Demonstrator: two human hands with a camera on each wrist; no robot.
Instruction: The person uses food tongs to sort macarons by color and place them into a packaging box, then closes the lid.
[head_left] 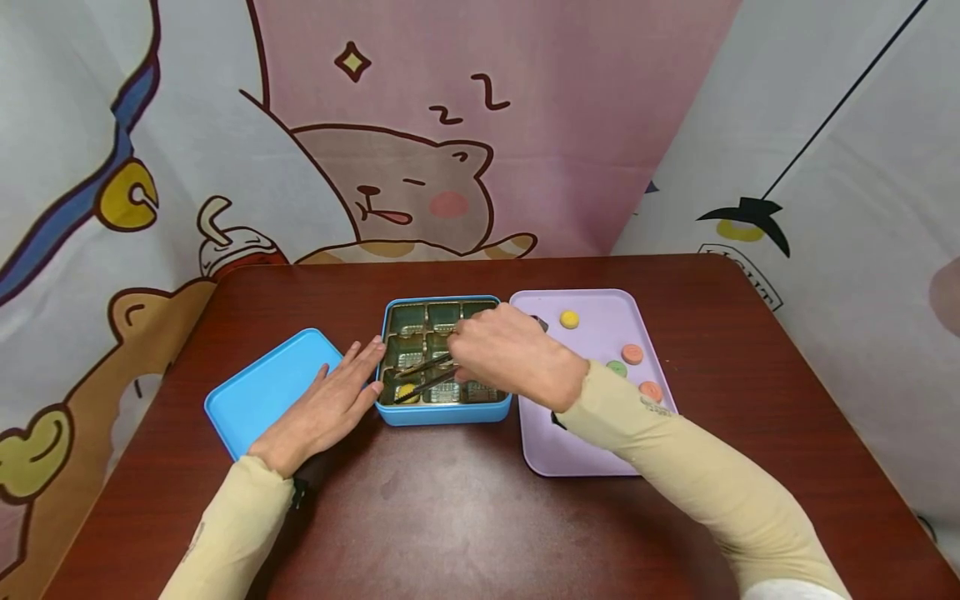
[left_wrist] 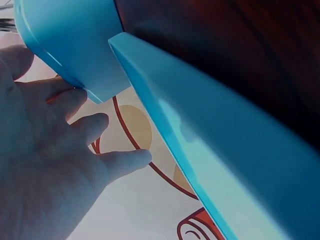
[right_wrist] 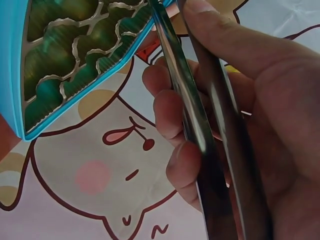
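Black metal tongs [head_left: 431, 385] are held in my right hand [head_left: 517, 350], with the fingers curled round their arms [right_wrist: 225, 135]. The tips reach into the front-left compartment of a blue box [head_left: 442, 414] with a divided gold tray. There a round yellow piece [head_left: 407, 392] lies by the tips; whether they pinch it I cannot tell. My left hand [head_left: 330, 408] lies with spread, nearly straight fingers against the box's left side. In the left wrist view those fingers [left_wrist: 65, 102] touch the blue box wall [left_wrist: 75, 45].
Left of the box, a blue lid [head_left: 270, 392] lies partly under my left hand. On the right, a lilac tray [head_left: 577, 450] holds a yellow piece [head_left: 569, 319], a green piece [head_left: 617, 367] and two orange-pink ones [head_left: 632, 354]. A patterned cloth [head_left: 570, 125] hangs behind the brown table [head_left: 420, 517].
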